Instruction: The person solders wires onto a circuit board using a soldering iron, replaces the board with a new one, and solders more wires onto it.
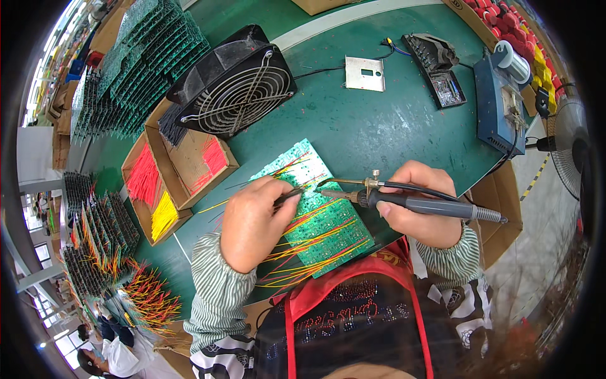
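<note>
A green circuit board panel (pixel 338 237) lies tilted on the bench in front of me, with red, yellow and black wires sticking out along its left side. My left hand (pixel 255 218) is over the panel's left edge, fingers pinched on dark, thin strands that look like black wires (pixel 287 196). In my right hand (pixel 426 202) is a grey soldering iron (pixel 429 205), gripped like a pen. A brass solder-feed tube (pixel 344 181) is clamped along it. Its tip points left at the panel's middle, close to my left fingertips; whether it touches is too small to tell.
A cardboard box (pixel 199 167) of red, yellow and black wires stands left, below a black fan (pixel 237 88). Stacked circuit boards (pixel 148 60) rise at far left. On the right are a blue soldering station (pixel 495 104), a solder spool (pixel 514 63) and an open black case (pixel 435 69).
</note>
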Motion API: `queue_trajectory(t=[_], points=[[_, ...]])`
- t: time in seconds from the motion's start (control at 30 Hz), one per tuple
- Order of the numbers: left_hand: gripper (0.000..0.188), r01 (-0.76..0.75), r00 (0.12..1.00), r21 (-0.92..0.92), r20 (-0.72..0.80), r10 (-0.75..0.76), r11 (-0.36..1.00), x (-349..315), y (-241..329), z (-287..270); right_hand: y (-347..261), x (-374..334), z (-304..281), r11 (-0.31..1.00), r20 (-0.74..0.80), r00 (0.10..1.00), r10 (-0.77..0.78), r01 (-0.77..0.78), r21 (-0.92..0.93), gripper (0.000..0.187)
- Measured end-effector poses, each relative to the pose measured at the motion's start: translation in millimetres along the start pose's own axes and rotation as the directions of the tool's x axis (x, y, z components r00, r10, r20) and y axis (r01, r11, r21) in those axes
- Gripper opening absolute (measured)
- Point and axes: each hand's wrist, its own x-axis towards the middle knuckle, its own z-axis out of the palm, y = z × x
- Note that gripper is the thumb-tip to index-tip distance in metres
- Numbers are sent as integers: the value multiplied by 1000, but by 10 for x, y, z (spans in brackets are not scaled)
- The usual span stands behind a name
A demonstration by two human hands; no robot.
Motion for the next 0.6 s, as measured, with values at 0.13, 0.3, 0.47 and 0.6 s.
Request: queue_trajectory(t=[0.13,0.3,0.47,0.6], points=[[12,-12,1000,17,9,12,1000,-4,-11,72,12,22,28,1000,1,1000,-30,30,-8,15],[12,1,1000,29,16,-1,1000,0,-20,73,38,47,48,998,11,998,-55,55,-9,16],[13,0,1000,37,30,-1,999,18,-20,73,40,61,33,999,38,999,-39,40,-21,16],[13,-5,999,53,34,3,999,21,-25,65,-5,43,1,1000,7,1000,-17,17,-13,16]])
